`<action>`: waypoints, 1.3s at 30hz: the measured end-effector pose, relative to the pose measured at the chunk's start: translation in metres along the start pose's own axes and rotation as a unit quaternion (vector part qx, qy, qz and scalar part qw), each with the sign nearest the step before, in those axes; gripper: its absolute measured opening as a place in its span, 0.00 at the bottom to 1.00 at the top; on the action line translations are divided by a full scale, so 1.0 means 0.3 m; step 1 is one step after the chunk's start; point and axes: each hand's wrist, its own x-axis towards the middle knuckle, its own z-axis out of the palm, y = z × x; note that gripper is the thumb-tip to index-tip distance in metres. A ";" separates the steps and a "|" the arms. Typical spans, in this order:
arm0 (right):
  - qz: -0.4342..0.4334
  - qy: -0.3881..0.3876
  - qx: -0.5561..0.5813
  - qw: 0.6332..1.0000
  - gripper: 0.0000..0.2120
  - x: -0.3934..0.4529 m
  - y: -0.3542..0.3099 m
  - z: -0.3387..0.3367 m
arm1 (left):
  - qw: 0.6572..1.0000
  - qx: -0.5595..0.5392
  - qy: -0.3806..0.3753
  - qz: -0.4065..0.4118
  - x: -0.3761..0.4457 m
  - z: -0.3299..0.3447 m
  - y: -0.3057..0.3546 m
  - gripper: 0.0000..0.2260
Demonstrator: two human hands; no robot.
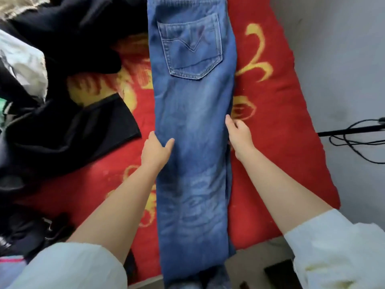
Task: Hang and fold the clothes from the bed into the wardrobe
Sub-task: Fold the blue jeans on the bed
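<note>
1. Blue jeans (193, 126): laid lengthwise down the middle of the bed, folded leg over leg into one long strip. Back pocket (190, 46) faces up at the far end; the leg cuffs hang over the near edge of the bed.
2. Left hand (156, 152): at the left edge of the jeans, about mid-length. Thumb lies on top of the denim, fingers tucked under the edge; the grip pinches the fabric.
3. Right hand (239, 134): at the right edge, slightly farther up than the left. Fingers curl around the denim edge; the grip holds the fabric there.
4. Both forearms bare, white sleeves (337, 247) pushed up near the elbows.
5. Red blanket (277, 126) with yellow pattern covers the bed under the jeans.
6. Black clothes (68, 113): heaped on the left side of the bed, one flat black panel reaching close to the left hand, not touching the jeans there. At the far end the black pile lies just beside the jeans' left edge.
7. Pale crumpled garment (23, 61) at the far left, partly under the black pile.
8. Grey floor (343, 59) to the right of the bed, with black cables (354, 140) looped on it.
</note>
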 end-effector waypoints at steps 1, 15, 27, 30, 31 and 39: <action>0.010 -0.003 0.015 1.000 0.11 0.010 0.012 0.012 | 1.000 -0.022 -0.008 -0.003 0.007 0.015 -0.008 0.22; 0.067 -0.114 0.368 0.920 0.19 0.063 -0.057 -0.046 | 0.980 -0.188 -0.027 -0.067 0.036 0.056 -0.074 0.11; -0.001 -0.081 0.307 0.948 0.13 0.318 -0.177 -0.025 | 0.955 -0.291 0.012 -0.052 0.301 -0.021 0.215 0.13; -0.044 0.128 0.265 0.955 0.12 0.312 -0.165 -0.055 | 0.958 -0.278 0.043 -0.064 0.348 -0.004 0.247 0.08; -0.071 0.191 0.240 0.949 0.12 0.295 -0.158 -0.057 | 0.958 -0.272 0.061 -0.064 0.350 0.004 0.237 0.08; -0.080 0.179 0.181 0.964 0.27 0.252 -0.100 -0.033 | 0.948 -0.307 0.068 -0.051 0.352 0.018 0.218 0.05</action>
